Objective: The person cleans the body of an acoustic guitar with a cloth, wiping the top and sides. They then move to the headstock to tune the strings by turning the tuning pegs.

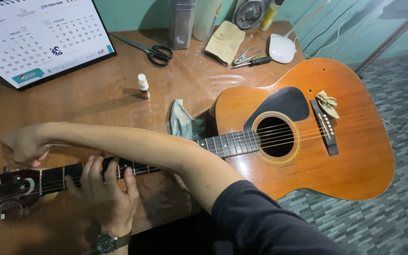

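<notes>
An orange-brown acoustic guitar (336, 156) lies flat across a wooden table (95, 104), its body hanging over the right edge and its dark headstock (5, 186) at the far left. My left hand (105, 191), with a wristwatch on it, wraps its fingers over the guitar neck (232, 143) close to the headstock. My right arm in a dark sleeve crosses above the neck. My right hand (22, 145) is closed at the far edge of the headstock, where a tuning peg sits; the peg itself is hidden by the fingers. A small tan cloth (327, 103) rests on the bridge.
A grey rag (181, 122) lies by the guitar's shoulder and a small dropper bottle (143, 86) stands behind it. Further back are black scissors (154, 51), pliers (246, 55), a white mouse (282, 48), a metal container (182, 21) and a desk calendar (38, 38). Tiled floor is on the right.
</notes>
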